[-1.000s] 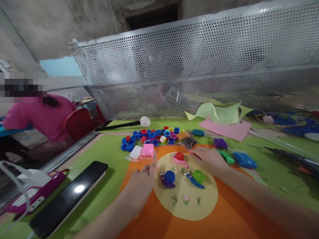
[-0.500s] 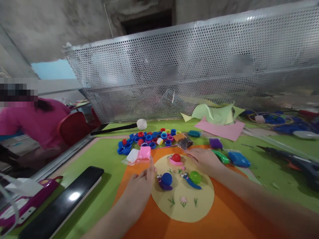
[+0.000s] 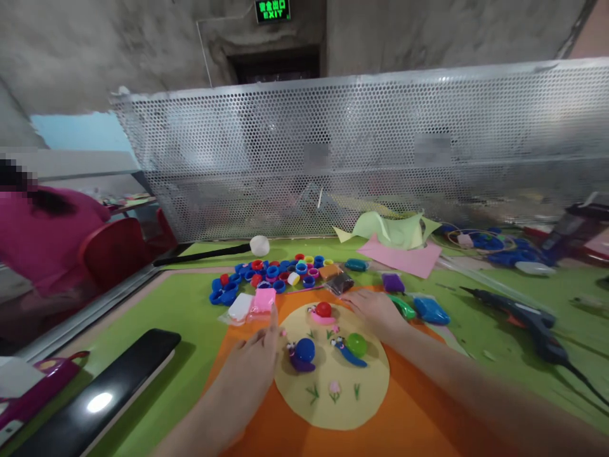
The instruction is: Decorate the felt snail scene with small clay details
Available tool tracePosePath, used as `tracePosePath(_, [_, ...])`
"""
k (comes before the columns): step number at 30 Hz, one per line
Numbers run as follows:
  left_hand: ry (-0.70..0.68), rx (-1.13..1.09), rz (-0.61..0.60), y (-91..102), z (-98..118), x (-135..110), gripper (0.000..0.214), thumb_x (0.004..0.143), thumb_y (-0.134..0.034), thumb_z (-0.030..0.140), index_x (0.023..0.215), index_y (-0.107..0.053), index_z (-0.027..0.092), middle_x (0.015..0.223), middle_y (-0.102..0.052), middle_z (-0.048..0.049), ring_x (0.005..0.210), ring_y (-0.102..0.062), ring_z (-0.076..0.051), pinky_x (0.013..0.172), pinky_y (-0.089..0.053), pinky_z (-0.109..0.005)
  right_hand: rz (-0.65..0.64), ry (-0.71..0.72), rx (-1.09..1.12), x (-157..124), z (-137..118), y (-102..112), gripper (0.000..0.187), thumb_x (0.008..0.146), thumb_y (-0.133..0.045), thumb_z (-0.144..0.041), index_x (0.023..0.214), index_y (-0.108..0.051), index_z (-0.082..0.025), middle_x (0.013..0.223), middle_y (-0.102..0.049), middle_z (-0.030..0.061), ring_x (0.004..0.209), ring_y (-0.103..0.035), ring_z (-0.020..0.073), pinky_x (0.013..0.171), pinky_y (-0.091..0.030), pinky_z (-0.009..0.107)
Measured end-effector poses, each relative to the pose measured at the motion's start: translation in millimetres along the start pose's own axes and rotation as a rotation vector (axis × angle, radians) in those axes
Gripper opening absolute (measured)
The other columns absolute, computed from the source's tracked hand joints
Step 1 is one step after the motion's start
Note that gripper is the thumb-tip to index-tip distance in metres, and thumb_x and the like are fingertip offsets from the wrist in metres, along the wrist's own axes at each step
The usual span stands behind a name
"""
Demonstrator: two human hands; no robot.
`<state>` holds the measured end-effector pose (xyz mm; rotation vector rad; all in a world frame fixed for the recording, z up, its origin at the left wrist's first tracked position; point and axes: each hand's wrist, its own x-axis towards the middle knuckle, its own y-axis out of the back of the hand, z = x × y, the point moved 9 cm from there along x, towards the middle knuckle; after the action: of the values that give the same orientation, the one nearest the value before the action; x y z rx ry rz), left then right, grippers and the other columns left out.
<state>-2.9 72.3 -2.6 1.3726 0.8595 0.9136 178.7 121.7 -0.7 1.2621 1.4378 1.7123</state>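
An orange sheet (image 3: 413, 419) bears a pale yellow paper disc (image 3: 328, 412). Three clay snails lie on the disc: a red-shelled snail (image 3: 324, 310), a blue-shelled snail (image 3: 304, 350) and a green-shelled snail (image 3: 356, 346). Small green grass tufts (image 3: 313, 392) and a pink flower (image 3: 335, 388) decorate its lower part. My left hand (image 3: 253, 357) rests on the sheet at the disc's left edge, index finger stretched out and the others partly bent, holding nothing. At the upper right of the disc, my right hand (image 3: 373, 311) lies flat with fingers extended, also holding nothing.
Beyond my hands lie many coloured bottle caps (image 3: 273, 271), a pink clay packet (image 3: 264, 299) and a blue clay packet (image 3: 431, 310). A glue gun (image 3: 521, 314) is at right, a black phone-like slab (image 3: 118, 381) at left. Behind stands a perforated metal screen (image 3: 276, 152). A person in pink (image 3: 57, 235) sits left.
The camera view has tilted up and shifted right, bringing an exit sign into sight. Both hands keep nearly the same places on the paper, and the snails have not moved.
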Motion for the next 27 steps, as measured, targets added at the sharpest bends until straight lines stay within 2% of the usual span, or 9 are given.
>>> tracePosePath(3, [0.027,0.023,0.003,9.4,-0.5,1.4,0.055,0.084,-0.033,0.011,0.137,-0.019,0.008,0.104,-0.063,-0.016,0.091,-0.062,-0.025,0.074,-0.049,-0.034,0.044,0.032,0.004,-1.1,-2.4,5.0,0.016,0.091,-0.051,-0.02,0.105,-0.057,-0.015,0.098,-0.059,0.0046,0.085,-0.059,0.0162,0.075,-0.051,0.034])
tracePosePath(7, [-0.007,0.066,0.049,16.3,-2.2,2.9,0.042,0.083,-0.039,0.013,0.125,-0.045,0.012,0.117,-0.058,-0.014,0.106,-0.056,-0.024,0.086,-0.046,-0.036,0.101,0.043,-0.005,-1.2,-2.8,20.2,0.014,0.092,-0.051,-0.023,0.098,-0.059,-0.015,0.092,-0.061,0.0034,0.081,-0.06,0.0152,0.075,-0.05,0.034])
tracePosePath(9, [-0.032,0.101,0.092,18.9,-9.5,4.5,0.039,0.082,-0.037,0.01,0.118,-0.052,0.015,0.12,-0.057,-0.0108,0.11,-0.053,-0.023,0.09,-0.044,-0.036,0.139,0.02,-0.008,-0.3,0.1,30.6,0.015,0.092,-0.05,-0.025,0.093,-0.06,-0.014,0.087,-0.062,0.0026,0.077,-0.06,0.0144,0.072,-0.05,0.033])
tracePosePath(11, [-0.037,0.148,0.15,23.3,-24.5,8.2,0.051,0.077,-0.032,0.0,0.122,-0.049,0.016,0.122,-0.056,-0.009,0.111,-0.052,-0.023,0.09,-0.043,-0.038,0.183,-0.005,-0.004,0.6,3.0,41.1,0.016,0.091,-0.051,-0.026,0.089,-0.061,-0.013,0.083,-0.062,0.002,0.073,-0.06,0.0139,0.069,-0.05,0.032])
tracePosePath(13, [-0.02,0.206,0.219,29.4,-44.9,14.0,0.067,0.069,-0.028,-0.008,0.131,-0.037,0.014,0.129,-0.05,-0.0107,0.118,-0.046,-0.026,0.092,-0.04,-0.044,0.224,-0.004,0.015,1.1,2.3,50.2,0.015,0.09,-0.052,-0.025,0.085,-0.061,-0.014,0.081,-0.064,0.0022,0.071,-0.061,0.0145,0.065,-0.05,0.03])
tracePosePath(15, [-0.023,0.265,0.279,33.5,-61.8,21.4,0.07,0.07,-0.026,-0.009,0.136,-0.027,0.014,0.137,-0.04,-0.011,0.124,-0.038,-0.028,0.093,-0.037,-0.047,0.253,0.039,0.053,0.9,-4.1,56.6,0.013,0.089,-0.053,-0.023,0.085,-0.063,-0.017,0.084,-0.065,0.0029,0.074,-0.061,0.0155,0.065,-0.05,0.027])
tracePosePath(17, [-0.08,0.32,0.297,30.3,-68.1,29.9,0.071,0.072,-0.025,-0.011,0.136,-0.028,0.019,0.141,-0.034,-0.0067,0.128,-0.032,-0.027,0.096,-0.034,-0.047,0.271,0.105,0.096,-0.2,-14.3,60.3,0.014,0.088,-0.05,-0.019,0.09,-0.064,-0.02,0.089,-0.065,0.0034,0.081,-0.062,0.0163,0.067,-0.051,0.025])
tracePosePath(22, [-0.309,0.407,0.239,5.1,-48.0,42.8,0.063,0.08,-0.041,-0.003,0.127,-0.04,0.038,0.135,-0.043,0.0041,0.126,-0.037,-0.021,0.094,-0.037,-0.039,0.286,0.192,0.163,-4.9,-35.0,60.0,0.026,0.085,-0.043,-0.009,0.101,-0.063,-0.018,0.093,-0.062,0.0066,0.085,-0.061,0.0184,0.071,-0.053,0.029])
tracePosePath(27, [-0.336,0.433,0.221,5.7,-35.9,39.7,0.054,0.079,-0.05,0.001,0.122,-0.047,0.033,0.13,-0.05,-0.0044,0.118,-0.047,-0.024,0.083,-0.043,-0.036,0.289,0.188,0.211,-7.2,-39.0,60.6,0.027,0.086,-0.039,-0.011,0.106,-0.058,-0.015,0.098,-0.061,0.009,0.09,-0.059,0.0212,0.074,-0.053,0.035])
